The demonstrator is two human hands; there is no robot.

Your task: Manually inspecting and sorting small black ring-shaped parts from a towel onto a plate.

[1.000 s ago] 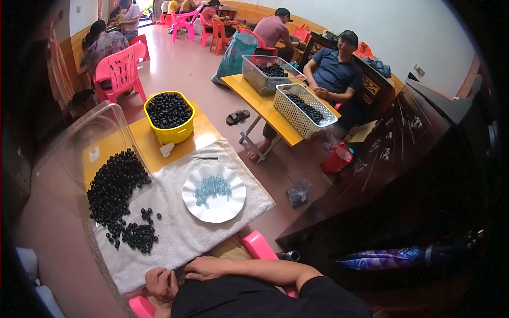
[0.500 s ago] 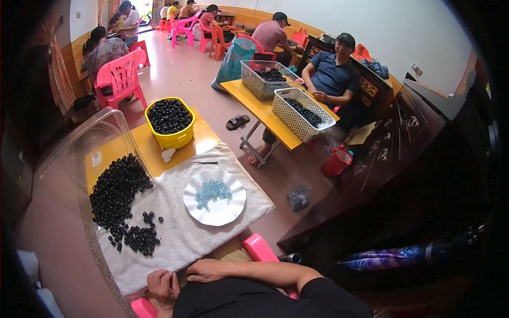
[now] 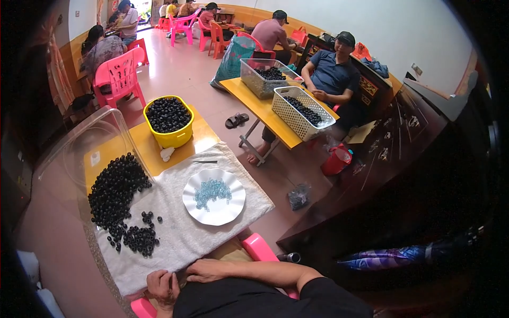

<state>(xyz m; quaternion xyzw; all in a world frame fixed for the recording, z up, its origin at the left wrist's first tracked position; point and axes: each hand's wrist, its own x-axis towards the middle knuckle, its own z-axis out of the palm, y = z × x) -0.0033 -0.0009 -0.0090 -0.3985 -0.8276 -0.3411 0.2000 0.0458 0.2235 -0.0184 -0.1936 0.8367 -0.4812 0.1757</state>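
My left hand [image 3: 163, 286] rests at the near edge of a white towel [image 3: 177, 233], its fingers curled; anything inside them is hidden. Just right of it lies my right hand [image 3: 205, 271], low against my body, with its fingertips out of sight. On the towel stands a white scalloped plate [image 3: 212, 216] holding small clear-blue glass-like pieces [image 3: 213, 193]. Dark tweezers [image 3: 205, 161] lie beyond the plate. Black beads [image 3: 117, 188] spill from a tipped clear plastic bin [image 3: 123, 124] onto the towel, at the left. Neither hand touches the beads or the plate.
A yellow tub [image 3: 175, 139] full of black beads stands on the wooden table's far part, beside a crumpled white scrap [image 3: 166, 154]. Across from me, a person [image 3: 334, 71] sits behind another table [image 3: 254, 108] with two bead bins. Pink chair arms [image 3: 260, 248] flank me.
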